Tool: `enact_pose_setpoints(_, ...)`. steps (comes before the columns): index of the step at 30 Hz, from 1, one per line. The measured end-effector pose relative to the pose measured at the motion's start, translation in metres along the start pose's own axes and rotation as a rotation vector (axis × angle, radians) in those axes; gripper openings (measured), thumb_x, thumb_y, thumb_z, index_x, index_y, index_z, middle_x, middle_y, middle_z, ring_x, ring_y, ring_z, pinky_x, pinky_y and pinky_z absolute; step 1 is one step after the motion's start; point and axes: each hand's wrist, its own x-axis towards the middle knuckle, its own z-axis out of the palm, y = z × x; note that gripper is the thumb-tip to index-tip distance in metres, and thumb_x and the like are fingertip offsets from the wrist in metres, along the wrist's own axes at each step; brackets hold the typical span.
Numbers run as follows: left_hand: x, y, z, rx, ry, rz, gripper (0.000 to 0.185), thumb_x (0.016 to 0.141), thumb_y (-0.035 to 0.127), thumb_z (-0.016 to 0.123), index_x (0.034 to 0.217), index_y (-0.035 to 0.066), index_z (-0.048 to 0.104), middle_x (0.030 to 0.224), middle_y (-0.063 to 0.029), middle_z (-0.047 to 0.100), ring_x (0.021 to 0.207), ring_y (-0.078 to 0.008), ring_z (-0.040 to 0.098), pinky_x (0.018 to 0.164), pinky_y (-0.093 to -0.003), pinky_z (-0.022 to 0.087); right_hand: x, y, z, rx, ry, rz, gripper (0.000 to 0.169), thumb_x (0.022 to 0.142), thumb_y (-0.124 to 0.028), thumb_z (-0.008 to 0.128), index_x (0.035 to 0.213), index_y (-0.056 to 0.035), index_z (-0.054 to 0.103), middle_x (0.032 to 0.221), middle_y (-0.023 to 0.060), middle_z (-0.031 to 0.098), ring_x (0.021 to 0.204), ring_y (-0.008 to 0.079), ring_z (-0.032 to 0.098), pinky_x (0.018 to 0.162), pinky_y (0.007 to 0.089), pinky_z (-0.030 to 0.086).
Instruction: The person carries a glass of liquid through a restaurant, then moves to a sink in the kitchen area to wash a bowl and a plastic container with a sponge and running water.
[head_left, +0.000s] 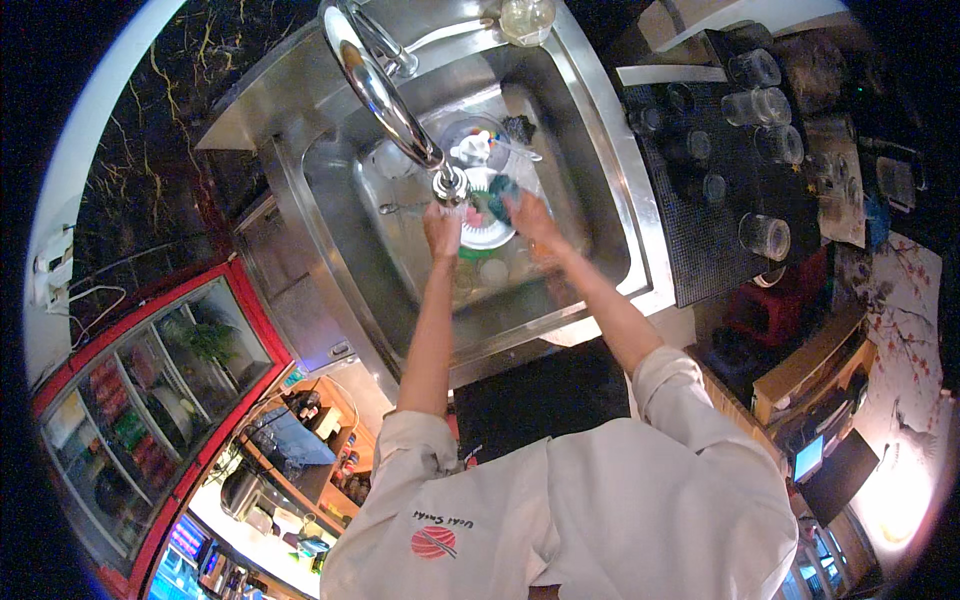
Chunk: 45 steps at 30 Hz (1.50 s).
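In the stainless steel sink (397, 255), below the chrome faucet (386, 97), my left hand (444, 229) grips the left edge of a round white ribbed plastic piece (487, 236). A dark green scouring pad (501, 196) is in my right hand (529, 215), against that piece; the hand is blurred. Just beyond lies a white plastic juicer reamer (472, 148) in a clear round dish. Something green shows under the ribbed piece. A spoon (390, 208) lies left of my left hand. A dark scrubber (518, 129) rests toward the back of the basin.
A black ribbed drying mat (675, 247) right of the sink bears several upturned and lying glasses, one glass (765, 236) near its front. A glass jar (527, 21) stands on the sink's back rim. A red-framed glass-door fridge (247, 307) is at the left.
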Motion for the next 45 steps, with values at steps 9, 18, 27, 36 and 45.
enact_pose_setpoints(9, -0.012, 0.015, 0.072, -0.104, 0.318, 0.233, 0.015, 0.085, -0.001, 0.055, 0.099, -0.001, 0.061, 0.080, -0.0090, 0.067, 0.058, -0.0179, 0.063, 0.055, -0.0309, 0.051, -0.015, -0.003, 0.074, 0.604, 0.419, 0.551, 0.050, 0.094, -0.040, 0.055, 0.106, 0.0076, 0.058, 0.112, 0.0332, 0.060, 0.109, 0.0462, 0.057, 0.092, 0.0516, 0.043)
enact_pose_setpoints(18, 0.005, -0.013, 0.027, -0.142, 0.131, 0.247, 0.027, 0.078, -0.007, 0.061, 0.104, -0.004, 0.057, 0.093, -0.0113, 0.067, 0.076, -0.0203, 0.067, 0.065, -0.0317, 0.058, 0.001, -0.015, 0.011, 0.009, 0.079, 0.149, 0.055, 0.096, -0.044, 0.052, 0.112, 0.0080, 0.056, 0.106, 0.0304, 0.063, 0.103, 0.0461, 0.060, 0.085, 0.0472, 0.048)
enact_pose_setpoints(27, 0.081, -0.015, 0.005, 0.172, 0.144, 0.937, 0.049, 0.070, 0.004, 0.070, 0.118, 0.003, 0.059, 0.101, -0.0157, 0.064, 0.092, -0.0324, 0.062, 0.083, -0.0410, 0.048, -0.050, -0.024, 0.019, 0.791, -0.218, 0.421, 0.051, 0.100, -0.043, 0.044, 0.099, 0.0059, 0.058, 0.084, 0.0157, 0.067, 0.070, 0.0245, 0.065, 0.061, 0.0365, 0.052)
enact_pose_setpoints(36, 0.080, 0.023, 0.063, 1.088, -0.034, 1.042, 0.062, 0.073, 0.005, 0.069, 0.132, 0.005, 0.051, 0.116, -0.0159, 0.055, 0.112, -0.0355, 0.050, 0.096, -0.0427, 0.041, -0.089, -0.015, -0.083, 0.629, -0.167, 0.352, 0.047, 0.100, -0.044, 0.044, 0.090, -0.0010, 0.062, 0.074, 0.0081, 0.064, 0.060, 0.0170, 0.062, 0.058, 0.0328, 0.048)
enact_pose_setpoints(45, 0.034, -0.004, 0.030, 0.667, 0.061, 0.827, 0.072, 0.073, 0.018, 0.078, 0.134, 0.000, 0.045, 0.121, -0.0190, 0.054, 0.115, -0.0362, 0.051, 0.098, -0.0400, 0.042, -0.076, -0.006, -0.076, -0.012, -0.038, 0.013, 0.042, 0.092, -0.036, 0.052, 0.104, 0.0039, 0.060, 0.100, 0.0287, 0.061, 0.097, 0.0395, 0.059, 0.085, 0.0489, 0.044)
